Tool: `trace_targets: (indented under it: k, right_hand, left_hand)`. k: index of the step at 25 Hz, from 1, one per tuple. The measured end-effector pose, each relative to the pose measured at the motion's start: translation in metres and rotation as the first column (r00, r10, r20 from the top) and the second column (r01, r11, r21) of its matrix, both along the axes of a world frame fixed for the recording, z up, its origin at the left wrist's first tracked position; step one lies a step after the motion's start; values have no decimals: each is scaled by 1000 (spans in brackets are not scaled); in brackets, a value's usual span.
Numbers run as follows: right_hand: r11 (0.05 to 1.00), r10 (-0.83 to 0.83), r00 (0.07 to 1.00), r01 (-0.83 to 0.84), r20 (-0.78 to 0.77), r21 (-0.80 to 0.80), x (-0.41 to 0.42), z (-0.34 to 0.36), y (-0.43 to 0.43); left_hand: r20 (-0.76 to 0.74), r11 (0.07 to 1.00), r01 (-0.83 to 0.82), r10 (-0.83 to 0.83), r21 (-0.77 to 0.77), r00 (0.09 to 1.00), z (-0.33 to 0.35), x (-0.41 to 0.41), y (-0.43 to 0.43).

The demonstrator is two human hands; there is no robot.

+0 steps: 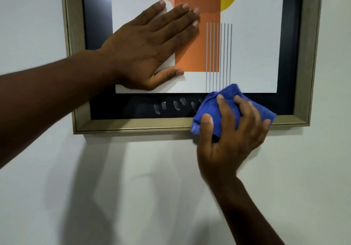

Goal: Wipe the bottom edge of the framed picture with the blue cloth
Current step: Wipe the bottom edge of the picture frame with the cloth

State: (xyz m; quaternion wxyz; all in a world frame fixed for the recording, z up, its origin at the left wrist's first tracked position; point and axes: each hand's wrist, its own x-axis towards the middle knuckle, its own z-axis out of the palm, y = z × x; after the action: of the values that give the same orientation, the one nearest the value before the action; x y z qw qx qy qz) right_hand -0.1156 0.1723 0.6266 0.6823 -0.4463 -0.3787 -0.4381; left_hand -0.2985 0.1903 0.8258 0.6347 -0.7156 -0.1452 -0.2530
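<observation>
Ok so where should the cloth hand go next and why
Probably slide the right hand and blue cloth leftward along the frame's bottom edge: white smudges sit just left of it, while the left hand steadies the picture.

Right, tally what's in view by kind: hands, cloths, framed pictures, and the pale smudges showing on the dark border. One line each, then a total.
Hands: 2, the left hand flat on the print, the right hand gripping the cloth
Blue cloth: 1
Framed picture: 1
Pale smudges: 5 showing left of the cloth
Total: 9
</observation>
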Motion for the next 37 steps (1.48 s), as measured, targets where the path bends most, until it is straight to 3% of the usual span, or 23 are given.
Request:
trace_targets:
  k: [2, 7, 10, 14, 18, 22, 25, 29, 33, 37]
  right_hand:
    - [999, 17, 992, -13, 128, -31, 3, -12, -5]
    - [998, 30, 999, -32, -36, -48, -18, 5, -5]
    - [993, 38, 992, -24, 118, -120, -12, -12, -10]
    - [995, 41, 999, -44, -34, -90, -33, 6, -4]
    - [993, 22, 986, -3, 165, -117, -34, -10, -7]
    - [996, 58, 998, -60, -31, -71, -59, 6, -4]
    - [994, 71, 992, -61, 108, -92, -56, -6, -7]
    - [995, 79, 996, -82, -39, -65, -71, 8, -6]
    - [992, 75, 985, -57, 158, -114, -64, -9, -9]
    - [992, 103, 995, -103, -2, -80, -81, 8, -6]
  left_hand:
    - [5, 1000, 5, -5, -11, 1000, -1, -1, -1]
    - [14, 1000, 15, -14, -26, 1000, -1, -2, -3]
    - [33, 999, 17, -16, -32, 999, -3, -1, -1]
    - [77, 998, 33, -29, -49, 997, -4, -1, -1]
    - [101, 998, 25, -19, -57, 995, -4, -2, -3]
    - [147, 997, 30, -19, -73, 989, -4, -3, -3]
    - [173, 996, 30, -14, -89, 985, -7, -2, -4]
    - [190, 992, 45, -23, -116, 982, -7, -3, -5]
    - [218, 989, 77, -47, -129, 975, -8, -5, -4]
    - [272, 973, 145, -93, -178, 958, -6, -5, -6]
